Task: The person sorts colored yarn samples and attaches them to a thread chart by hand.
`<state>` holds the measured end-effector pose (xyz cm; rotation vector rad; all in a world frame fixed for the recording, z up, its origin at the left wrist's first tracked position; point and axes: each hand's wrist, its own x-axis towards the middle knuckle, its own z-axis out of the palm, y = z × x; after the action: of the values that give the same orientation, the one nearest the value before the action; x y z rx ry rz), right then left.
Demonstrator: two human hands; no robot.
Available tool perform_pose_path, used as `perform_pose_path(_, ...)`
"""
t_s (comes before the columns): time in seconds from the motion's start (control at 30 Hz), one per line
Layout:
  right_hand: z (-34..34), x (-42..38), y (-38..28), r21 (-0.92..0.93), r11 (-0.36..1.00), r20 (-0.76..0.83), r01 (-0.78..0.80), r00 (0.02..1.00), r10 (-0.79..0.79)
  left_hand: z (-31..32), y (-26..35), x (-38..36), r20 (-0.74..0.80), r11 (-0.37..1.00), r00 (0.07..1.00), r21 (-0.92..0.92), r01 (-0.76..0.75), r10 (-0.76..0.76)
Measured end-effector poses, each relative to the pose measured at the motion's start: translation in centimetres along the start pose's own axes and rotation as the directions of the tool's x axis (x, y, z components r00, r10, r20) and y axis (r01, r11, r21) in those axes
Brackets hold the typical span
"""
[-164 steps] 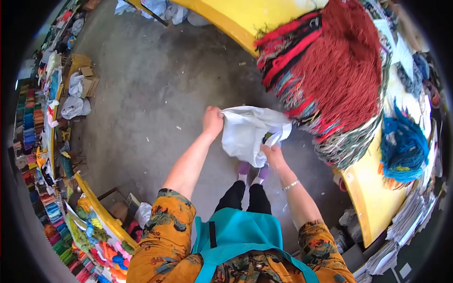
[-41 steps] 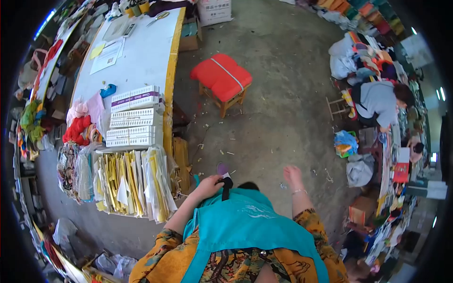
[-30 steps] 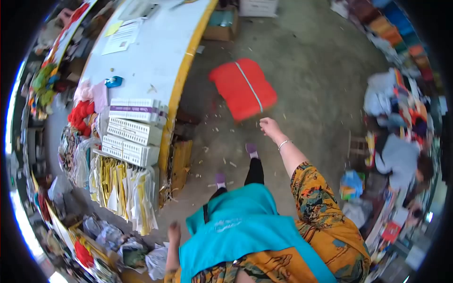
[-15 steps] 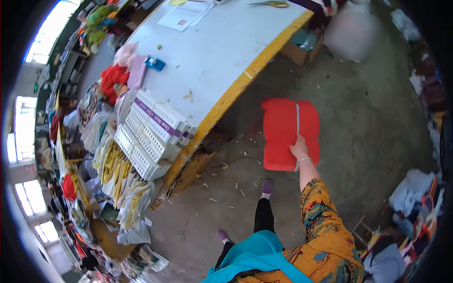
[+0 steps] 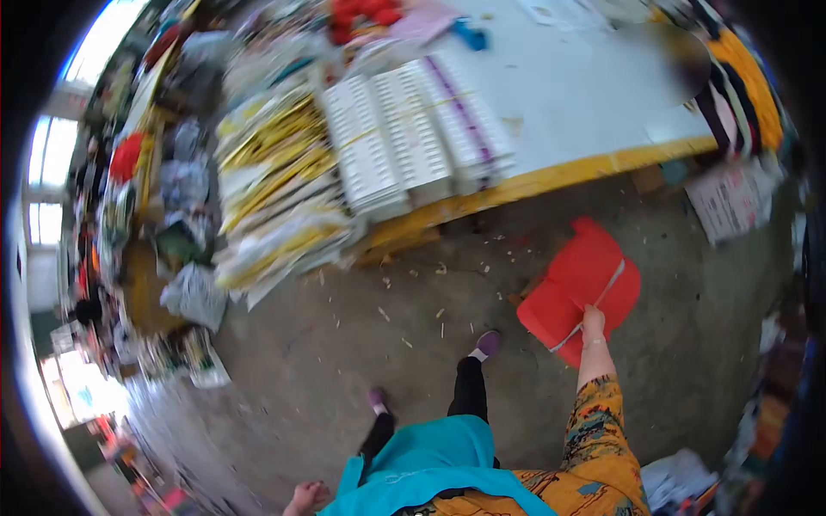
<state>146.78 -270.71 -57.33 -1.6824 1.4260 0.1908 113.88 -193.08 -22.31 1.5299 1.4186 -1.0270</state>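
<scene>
A folded red bundle [image 5: 578,288] tied with a pale strap hangs above the floor at the right. My right hand [image 5: 594,322] is closed round the strap at the bundle's near side. Low in the view, left of the teal apron, my left hand [image 5: 308,496] shows only in part, its fingers curled, and I cannot make out anything in it.
The white table [image 5: 568,103] with a yellow edge crosses ahead, bearing stacks of white boxes [image 5: 404,138] and yellow-and-white packets [image 5: 280,172]. A white printed sack [image 5: 736,202] stands at the right. Plastic bags [image 5: 194,295] lie at the left.
The view has turned left. The red bundle, still held by my right hand, has tilted and now appears further right and lower. My left hand has come into view at the bottom.
</scene>
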Motion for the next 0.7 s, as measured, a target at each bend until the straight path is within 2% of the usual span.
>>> perform_pose_path(0.03,0.0,-1.5,0.0,0.11,0.992,-0.004,-0.068,0.998,0.068,-1.1,-2.6,1.0,0.011,0.999,1.0,-0.041,0.017,-0.017)
perform_pose_path(0.1,0.0,-3.0,0.9,0.271,0.959,-0.138,-0.081,0.983,0.122,-3.5,-8.1,1.8,-0.012,0.986,0.997,-0.15,0.076,-0.078)
perform_pose_path(0.13,-0.7,-4.8,0.6,0.305,0.951,-0.211,-0.038,0.972,0.106,-4.8,-10.5,2.1,-0.041,0.971,0.992,-0.213,0.106,-0.117)
perform_pose_path(0.17,-1.4,-10.2,-2.2,0.364,0.93,-0.228,-0.049,0.964,0.14,-6.9,-14.5,3.0,-0.03,0.952,0.987,-0.27,0.144,-0.158)
perform_pose_path(0.2,-1.7,-13.0,-3.4,0.383,0.92,-0.319,-0.087,0.922,0.22,-8.7,-17.9,4.2,-0.013,0.931,0.981,-0.318,0.178,-0.192)
perform_pose_path(0.23,-2.1,-16.0,-3.8,0.46,0.888,-0.405,0.024,0.895,0.186,-10.8,-18.8,4.0,-0.007,0.954,0.97,-0.184,0.238,-0.243)
perform_pose_path(0.27,-2.2,-19.2,-4.3,0.498,0.865,-0.439,0.066,0.879,0.185,-13.3,-21.8,6.0,0.012,0.949,0.97,-0.204,0.24,-0.242)
perform_pose_path(0.3,-2.3,-22.5,-4.8,0.535,0.839,-0.47,0.105,0.862,0.192,-16.5,-24.7,8.0,0.074,0.989,0.994,0.129,0.074,-0.084)
perform_pose_path(0.33,-2.2,-27.9,-6.2,0.521,0.847,-0.446,0.108,0.881,0.161,-19.9,-26.3,9.3,0.232,0.777,0.966,0.584,-0.234,0.116)
perform_pose_path(0.37,-1.5,-31.8,-6.1,0.487,0.861,-0.505,0.148,0.852,0.139,-23.2,-27.8,10.7,0.374,0.296,0.875,0.836,-0.462,0.309)
perform_pose_path(0.4,-1.0,-35.5,-6.0,0.448,0.875,-0.561,0.184,0.819,0.115,-26.9,-29.4,13.1,0.268,0.628,0.912,0.662,-0.409,0.311)
perform_pose_path(0.43,0.3,-40.2,-6.6,0.505,0.84,-0.567,0.198,0.81,0.15,-31.2,-29.5,17.4,0.205,0.931,0.972,0.321,-0.174,0.111)
perform_pose_path(0.47,1.9,-43.8,-6.7,0.488,0.859,-0.595,0.159,0.78,0.194,-35.4,-28.8,20.9,0.133,0.989,0.987,-0.103,0.109,-0.095)
perform_pose_path(0.5,2.7,-46.9,-6.7,0.469,0.874,-0.628,0.123,0.742,0.233,-38.6,-25.7,23.6,0.01,0.996,0.998,0.073,-0.055,0.055)
perform_pose_path(0.53,3.0,-49.0,-6.1,0.447,0.885,-0.639,0.13,0.739,0.214,-41.6,-20.2,25.0,-0.119,0.938,0.971,0.305,-0.164,0.208)
perform_pose_path(0.57,3.6,-50.5,-4.7,-0.009,1.0,-0.627,0.002,0.779,-0.007,-44.3,-11.9,24.0,-0.237,0.833,0.907,0.521,-0.183,0.348)
perform_pose_path(0.6,4.8,-52.4,-3.3,-0.469,0.879,-0.513,-0.09,0.837,-0.188,-47.5,-5.6,24.3,-0.274,0.775,0.782,0.508,-0.376,0.559)
perform_pose_path(0.63,6.1,-53.6,-1.5,-0.822,0.556,-0.331,-0.126,0.899,-0.285,-50.8,0.0,25.9,-0.269,0.764,0.729,0.386,-0.517,0.63)
perform_pose_path(0.67,7.6,-54.7,0.2,-0.989,0.112,-0.126,-0.098,0.951,-0.282,-53.5,6.8,26.2,-0.273,0.729,0.677,0.303,-0.614,0.684)
perform_pose_path(0.7,9.1,-55.8,1.2,-0.938,-0.347,0.054,-0.014,0.981,-0.185,-55.1,13.0,26.9,-0.388,0.648,0.531,0.306,-0.697,0.754)
